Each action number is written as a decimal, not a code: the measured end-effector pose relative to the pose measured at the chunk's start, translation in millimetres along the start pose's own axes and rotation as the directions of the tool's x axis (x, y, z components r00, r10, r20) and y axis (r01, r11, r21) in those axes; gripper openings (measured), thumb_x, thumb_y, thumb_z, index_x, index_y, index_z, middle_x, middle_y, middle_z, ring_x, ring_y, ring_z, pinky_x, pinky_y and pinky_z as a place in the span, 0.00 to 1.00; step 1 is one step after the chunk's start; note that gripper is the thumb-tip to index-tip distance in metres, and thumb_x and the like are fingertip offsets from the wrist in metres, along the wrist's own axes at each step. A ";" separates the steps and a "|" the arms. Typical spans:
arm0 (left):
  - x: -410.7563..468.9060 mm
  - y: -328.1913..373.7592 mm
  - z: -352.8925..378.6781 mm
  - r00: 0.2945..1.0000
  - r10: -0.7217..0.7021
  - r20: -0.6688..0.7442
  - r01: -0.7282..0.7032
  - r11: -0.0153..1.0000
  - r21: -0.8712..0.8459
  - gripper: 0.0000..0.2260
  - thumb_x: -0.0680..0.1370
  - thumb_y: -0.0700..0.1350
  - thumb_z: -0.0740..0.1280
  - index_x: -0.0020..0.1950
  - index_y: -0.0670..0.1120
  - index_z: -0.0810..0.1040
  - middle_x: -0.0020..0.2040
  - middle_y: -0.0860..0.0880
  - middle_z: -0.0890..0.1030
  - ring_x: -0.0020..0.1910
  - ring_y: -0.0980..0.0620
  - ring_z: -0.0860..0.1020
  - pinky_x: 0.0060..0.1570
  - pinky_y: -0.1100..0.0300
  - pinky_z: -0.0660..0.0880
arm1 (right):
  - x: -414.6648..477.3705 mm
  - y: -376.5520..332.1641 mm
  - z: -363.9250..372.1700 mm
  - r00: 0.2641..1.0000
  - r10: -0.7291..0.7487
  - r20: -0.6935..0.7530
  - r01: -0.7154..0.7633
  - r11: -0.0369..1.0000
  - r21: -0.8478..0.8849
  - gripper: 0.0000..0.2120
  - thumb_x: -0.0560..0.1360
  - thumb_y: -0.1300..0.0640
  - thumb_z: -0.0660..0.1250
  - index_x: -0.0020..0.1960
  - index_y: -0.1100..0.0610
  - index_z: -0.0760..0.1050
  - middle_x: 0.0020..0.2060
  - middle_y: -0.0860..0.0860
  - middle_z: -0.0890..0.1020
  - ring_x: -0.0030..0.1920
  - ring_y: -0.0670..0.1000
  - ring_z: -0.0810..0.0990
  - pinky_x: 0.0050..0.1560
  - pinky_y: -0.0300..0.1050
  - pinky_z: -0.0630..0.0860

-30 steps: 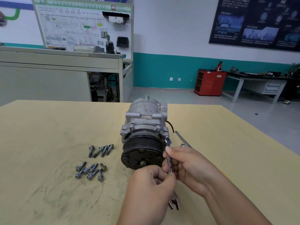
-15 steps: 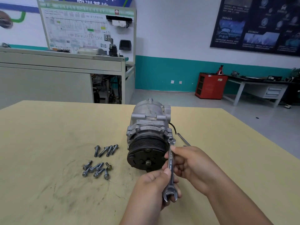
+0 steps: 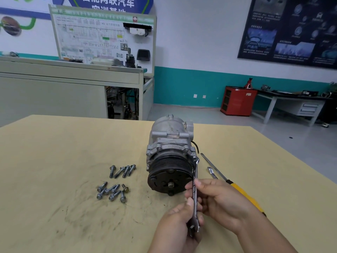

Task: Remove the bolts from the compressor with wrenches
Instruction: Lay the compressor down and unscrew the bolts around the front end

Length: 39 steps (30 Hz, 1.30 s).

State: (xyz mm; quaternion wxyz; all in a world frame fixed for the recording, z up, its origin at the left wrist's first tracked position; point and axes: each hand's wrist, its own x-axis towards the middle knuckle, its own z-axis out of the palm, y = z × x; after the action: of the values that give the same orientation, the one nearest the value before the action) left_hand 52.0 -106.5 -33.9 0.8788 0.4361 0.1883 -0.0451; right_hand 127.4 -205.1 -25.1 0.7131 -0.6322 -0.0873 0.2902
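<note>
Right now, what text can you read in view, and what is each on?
"智能网联汽车": blue wall sign; the line below it is partly hidden.
"HV": white diagram board; the rest is too small to read.
Stamping on the wrench shank: too blurred to read.
Captions on the dark poster: too small to read.

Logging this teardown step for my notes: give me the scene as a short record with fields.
compressor: on the table, pulley facing the person
wrench: upper end at the compressor's right flange
left hand: grips the wrench's lower end
right hand: pinches its shaft
loose bolts: on the table, left of the compressor
screwdriver: lies right of the compressor, yellow handle
</note>
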 end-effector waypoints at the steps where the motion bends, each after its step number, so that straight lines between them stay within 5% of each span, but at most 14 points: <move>1: 0.1 -1.9 1.6 1.000 -0.020 -0.006 0.020 1.000 0.004 0.19 0.81 0.42 0.58 0.32 0.39 0.73 0.18 0.46 0.68 0.15 0.55 0.64 0.24 0.71 0.60 | -0.6 0.1 0.0 1.000 -0.004 -0.018 0.004 1.000 -0.002 0.11 0.67 0.56 0.66 0.39 0.63 0.81 0.32 0.57 0.82 0.25 0.47 0.71 0.33 0.42 0.66; 6: 0.0 -13.0 7.6 0.997 -0.077 0.023 0.079 0.991 -0.106 0.16 0.81 0.43 0.59 0.36 0.39 0.73 0.20 0.46 0.69 0.16 0.54 0.66 0.20 0.71 0.64 | -4.3 -2.6 -2.6 0.997 -0.008 -0.078 0.007 1.000 -0.010 0.12 0.76 0.62 0.61 0.38 0.65 0.77 0.26 0.55 0.76 0.22 0.48 0.68 0.23 0.37 0.67; 12: -1.7 -12.1 17.6 0.992 -0.075 0.103 0.079 0.996 -0.039 0.09 0.81 0.40 0.60 0.47 0.36 0.76 0.29 0.38 0.81 0.21 0.47 0.78 0.21 0.64 0.74 | -8.7 -8.6 -6.0 0.982 0.020 -0.188 -0.032 0.998 -0.059 0.13 0.75 0.60 0.66 0.32 0.61 0.75 0.22 0.52 0.73 0.21 0.46 0.66 0.20 0.35 0.62; 18: -0.5 -7.9 22.9 0.990 0.038 0.136 -0.045 0.998 0.047 0.08 0.78 0.41 0.65 0.42 0.39 0.78 0.33 0.44 0.83 0.26 0.52 0.79 0.28 0.64 0.75 | -8.6 -21.0 -4.1 0.964 -0.082 -0.253 0.048 0.990 -0.136 0.19 0.73 0.61 0.68 0.23 0.58 0.76 0.22 0.53 0.75 0.19 0.47 0.68 0.22 0.35 0.64; 26: -1.9 -8.1 24.8 0.989 0.031 0.144 -0.027 0.999 -0.028 0.13 0.77 0.40 0.65 0.33 0.41 0.81 0.32 0.44 0.82 0.26 0.52 0.79 0.28 0.65 0.75 | -11.4 -16.7 0.4 0.944 -0.150 -0.294 0.102 0.980 -0.174 0.12 0.73 0.62 0.68 0.30 0.61 0.76 0.22 0.52 0.75 0.20 0.48 0.67 0.23 0.35 0.63; 32: -4.6 -3.5 23.5 0.979 -0.067 0.191 0.101 0.979 -0.176 0.10 0.78 0.38 0.62 0.37 0.39 0.77 0.27 0.44 0.77 0.21 0.50 0.75 0.23 0.66 0.72 | -12.2 -19.2 -5.2 0.990 -0.013 -0.138 0.017 1.000 0.026 0.13 0.78 0.60 0.59 0.44 0.67 0.78 0.26 0.52 0.77 0.18 0.43 0.65 0.16 0.34 0.62; 39: -2.9 -5.1 24.2 0.982 -0.045 0.184 0.066 0.992 -0.110 0.15 0.76 0.48 0.65 0.34 0.41 0.81 0.31 0.43 0.81 0.25 0.49 0.80 0.26 0.65 0.74 | -10.3 -17.7 -6.3 0.975 0.056 -0.216 -0.045 0.997 0.055 0.13 0.76 0.58 0.64 0.34 0.60 0.77 0.23 0.52 0.68 0.18 0.46 0.62 0.17 0.31 0.58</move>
State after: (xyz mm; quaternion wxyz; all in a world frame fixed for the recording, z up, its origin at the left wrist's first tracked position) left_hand 55.2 -128.8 -23.3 0.9145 0.3730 0.1221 -0.0981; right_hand 127.5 -216.5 -6.9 0.7261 -0.6443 0.0146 0.2396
